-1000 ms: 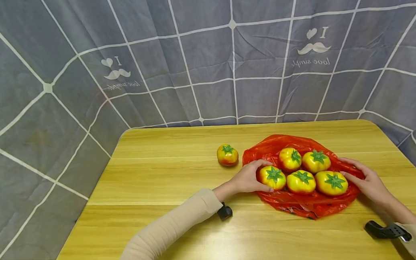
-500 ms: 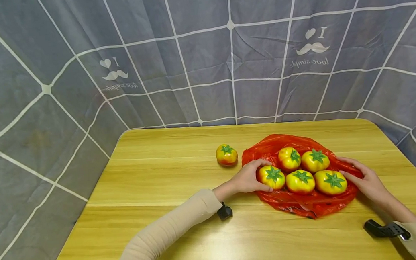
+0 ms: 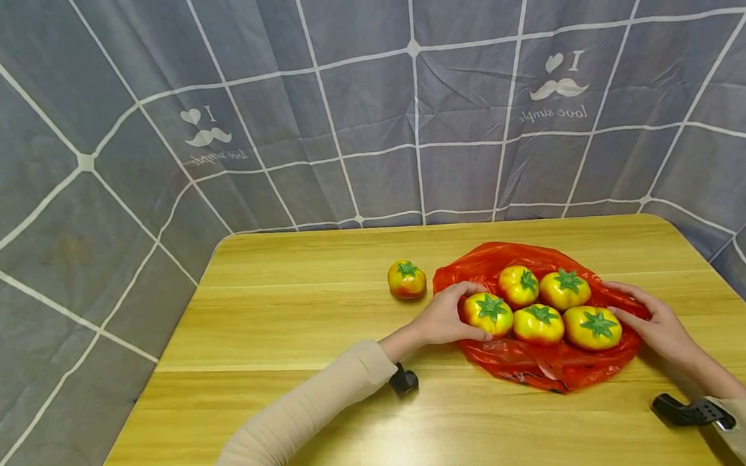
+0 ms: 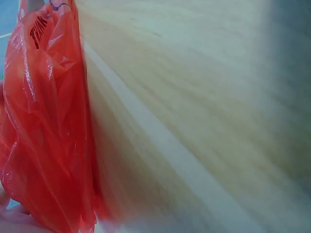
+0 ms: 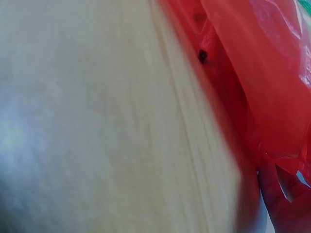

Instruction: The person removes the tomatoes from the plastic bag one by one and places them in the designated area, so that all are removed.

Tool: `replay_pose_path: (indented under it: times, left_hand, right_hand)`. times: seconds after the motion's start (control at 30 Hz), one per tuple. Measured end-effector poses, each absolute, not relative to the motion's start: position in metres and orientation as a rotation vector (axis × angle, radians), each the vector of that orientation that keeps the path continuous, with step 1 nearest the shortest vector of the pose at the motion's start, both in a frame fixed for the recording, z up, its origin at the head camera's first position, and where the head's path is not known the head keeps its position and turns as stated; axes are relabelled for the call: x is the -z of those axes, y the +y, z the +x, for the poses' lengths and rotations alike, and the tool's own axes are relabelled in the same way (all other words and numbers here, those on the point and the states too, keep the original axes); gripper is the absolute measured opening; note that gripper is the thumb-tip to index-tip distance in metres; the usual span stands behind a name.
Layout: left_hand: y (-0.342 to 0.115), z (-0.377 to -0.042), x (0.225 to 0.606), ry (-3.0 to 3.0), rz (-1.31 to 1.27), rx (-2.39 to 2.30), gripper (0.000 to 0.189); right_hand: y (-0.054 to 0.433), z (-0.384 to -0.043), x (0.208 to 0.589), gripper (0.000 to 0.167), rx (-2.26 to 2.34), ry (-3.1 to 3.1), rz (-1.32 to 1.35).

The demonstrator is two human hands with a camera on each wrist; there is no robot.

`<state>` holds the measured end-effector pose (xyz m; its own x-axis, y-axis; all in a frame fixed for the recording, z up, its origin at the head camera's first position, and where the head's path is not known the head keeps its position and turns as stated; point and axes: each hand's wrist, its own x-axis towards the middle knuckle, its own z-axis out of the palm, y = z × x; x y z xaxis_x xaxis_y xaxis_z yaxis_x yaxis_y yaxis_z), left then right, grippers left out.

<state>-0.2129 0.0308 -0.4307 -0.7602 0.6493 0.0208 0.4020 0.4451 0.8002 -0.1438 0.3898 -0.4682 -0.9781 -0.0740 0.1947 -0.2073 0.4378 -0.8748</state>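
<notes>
In the head view, several yellow-red tomatoes with green star-shaped leaf tops sit in an opened red plastic bag point(image 3: 538, 369). My left hand point(image 3: 442, 318) grips the leftmost tomato point(image 3: 481, 321), thumb on its near side and fingers on its far side. At the bag's right edge, my right hand point(image 3: 664, 328) holds the plastic between thumb and fingers, beside the rightmost tomato point(image 3: 589, 335). The left wrist view has the bag point(image 4: 46, 121) along its left side. Fingers point(image 5: 286, 206) touch the bag point(image 5: 272, 87) in the right wrist view.
One more tomato point(image 3: 407, 281) stands outside the bag, to its upper left, on the wooden table point(image 3: 287, 304). A grey curtain point(image 3: 378, 117) with white grid lines hangs behind the table. A black device point(image 3: 684, 412) is strapped at the right wrist.
Over the last half second the leftmost tomato has risen and tilted slightly in my left hand. My right hand stays at the bag's edge.
</notes>
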Motion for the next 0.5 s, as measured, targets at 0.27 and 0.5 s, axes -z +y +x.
replay_pose_path:
  times: [0.27, 0.5]
  left_hand:
    - [0.0317, -0.2100, 0.4316, 2.428, 0.881, -1.260, 0.069]
    - [0.0326, -0.2077, 0.4317, 2.442, 0.838, -1.335, 0.068]
  right_hand:
    - [0.3896, -0.1427, 0.4699, 0.047, -1.590, -2.546, 0.254]
    - [0.3893, -0.1429, 0.4695, 0.047, -1.553, -2.553, 0.255]
